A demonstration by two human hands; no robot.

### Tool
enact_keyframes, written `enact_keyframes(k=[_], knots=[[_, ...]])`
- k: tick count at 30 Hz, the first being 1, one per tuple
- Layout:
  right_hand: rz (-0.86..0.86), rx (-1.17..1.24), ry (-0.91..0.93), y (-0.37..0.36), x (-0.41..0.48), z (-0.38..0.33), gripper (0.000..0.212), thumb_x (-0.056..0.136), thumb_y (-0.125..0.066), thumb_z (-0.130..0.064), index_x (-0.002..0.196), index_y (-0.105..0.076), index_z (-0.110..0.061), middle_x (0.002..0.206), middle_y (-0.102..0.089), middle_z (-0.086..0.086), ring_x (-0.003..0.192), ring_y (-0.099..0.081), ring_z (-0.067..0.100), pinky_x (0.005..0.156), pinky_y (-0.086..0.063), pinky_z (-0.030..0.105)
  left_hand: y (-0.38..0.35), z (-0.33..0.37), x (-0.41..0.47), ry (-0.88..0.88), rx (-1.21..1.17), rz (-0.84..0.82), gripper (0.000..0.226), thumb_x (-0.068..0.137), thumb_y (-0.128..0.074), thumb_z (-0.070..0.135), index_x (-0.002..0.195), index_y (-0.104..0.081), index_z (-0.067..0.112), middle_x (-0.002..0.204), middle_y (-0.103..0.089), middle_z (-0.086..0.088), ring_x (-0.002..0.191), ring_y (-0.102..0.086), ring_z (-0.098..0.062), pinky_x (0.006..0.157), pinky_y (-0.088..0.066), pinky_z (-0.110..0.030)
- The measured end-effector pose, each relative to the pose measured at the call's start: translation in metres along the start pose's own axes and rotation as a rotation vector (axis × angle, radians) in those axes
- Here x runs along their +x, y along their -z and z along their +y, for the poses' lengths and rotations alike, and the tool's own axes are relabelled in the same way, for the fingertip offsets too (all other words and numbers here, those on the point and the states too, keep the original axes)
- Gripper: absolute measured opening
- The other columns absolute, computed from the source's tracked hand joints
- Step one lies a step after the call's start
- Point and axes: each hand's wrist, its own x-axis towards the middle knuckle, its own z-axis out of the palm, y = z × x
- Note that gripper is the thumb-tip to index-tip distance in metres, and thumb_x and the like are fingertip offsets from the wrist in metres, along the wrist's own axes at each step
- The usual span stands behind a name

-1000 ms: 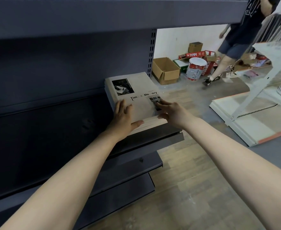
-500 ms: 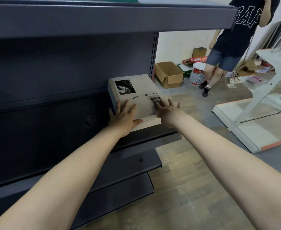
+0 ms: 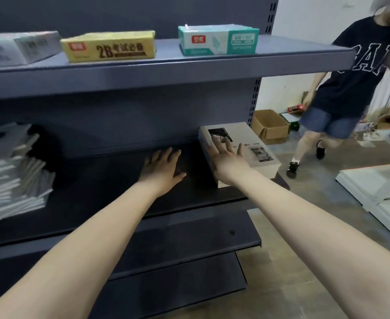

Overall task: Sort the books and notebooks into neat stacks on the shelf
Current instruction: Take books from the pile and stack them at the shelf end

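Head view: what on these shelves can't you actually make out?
All in the head view:
- Book title: right hand covers the middle letters.
- Notebooks: blurred and cut by the left edge; count unclear.
- White box: blurred, cut by the left edge; print unreadable.
- Left hand: whether it touches the shelf is unclear.

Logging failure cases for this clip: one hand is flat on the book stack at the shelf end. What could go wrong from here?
1. The book stack sits at the shelf's open right end; a sideways shove from the right hand, flat on it, might tip it off.
2. The notebook pile at left looks fanned and uneven; it could slide.
3. A passer-by is close to that end and might bump the books.
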Motion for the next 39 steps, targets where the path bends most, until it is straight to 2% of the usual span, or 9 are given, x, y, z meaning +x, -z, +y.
enact_keyframes(k=[4,11,20,30,34,39], knots=[[-0.012,0.011,0.103,-0.002,0.011,-0.048,0.059,0.097,-0.037,-0.030,0.150,-0.012,-0.029,0.159,-0.002,-0.001,0.145,-0.002,0.030,0.116,-0.006,0.055,0.019,-0.054,-0.027,0.072,0.039,0.059,0.064,0.096,-0.037,0.050,0.150,-0.011,0.028,0.158,-0.010,0.001,0.142,-0.013,-0.026,0.113,-0.017,-0.042],[0.000,-0.016,0.278,0.001,0.034,-0.134,0.058,0.096,-0.039,-0.029,0.149,-0.016,-0.027,0.157,-0.010,0.000,0.143,-0.010,0.031,0.115,-0.012,0.054,0.044,-0.140,-0.073,0.219,0.118,0.128,0.061,0.095,-0.039,0.047,0.148,-0.018,0.026,0.156,-0.018,0.001,0.138,-0.021,-0.027,0.110,-0.024,-0.039],[0.070,0.012,0.480,0.007,0.060,-0.237,0.059,0.095,-0.040,-0.025,0.149,-0.016,-0.027,0.158,-0.005,0.001,0.144,-0.006,0.029,0.117,-0.010,0.052,0.066,-0.227,-0.129,0.379,0.187,0.257,0.059,0.090,-0.050,0.039,0.144,-0.034,0.023,0.151,-0.031,-0.002,0.132,-0.031,-0.029,0.103,-0.029,-0.039],[0.126,0.008,0.690,0.013,0.068,-0.360,0.064,0.092,-0.046,-0.024,0.149,-0.018,-0.026,0.158,-0.003,-0.002,0.145,-0.001,0.028,0.117,-0.009,0.052,0.085,-0.308,-0.205,0.569,0.261,0.278,0.054,0.090,-0.046,0.032,0.142,-0.035,0.021,0.147,-0.035,-0.006,0.127,-0.036,-0.031,0.098,-0.033,-0.040],[0.144,0.005,0.782,0.009,0.066,-0.407,0.063,0.095,-0.041,-0.024,0.151,-0.012,-0.020,0.159,0.004,0.000,0.145,0.006,0.028,0.119,0.000,0.044,0.083,-0.335,-0.235,0.645,0.258,0.262,0.056,0.089,-0.046,0.031,0.142,-0.032,0.020,0.145,-0.036,-0.005,0.129,-0.032,-0.028,0.099,-0.032,-0.037],[0.169,0.015,0.832,0.011,0.062,-0.459,0.062,0.098,-0.037,-0.026,0.151,-0.008,-0.016,0.159,0.006,0.002,0.146,0.007,0.023,0.116,0.005,0.034,0.080,-0.363,-0.264,0.679,0.266,0.273,0.057,0.090,-0.046,0.031,0.144,-0.029,0.020,0.152,-0.028,-0.001,0.132,-0.030,-0.027,0.103,-0.030,-0.037]])
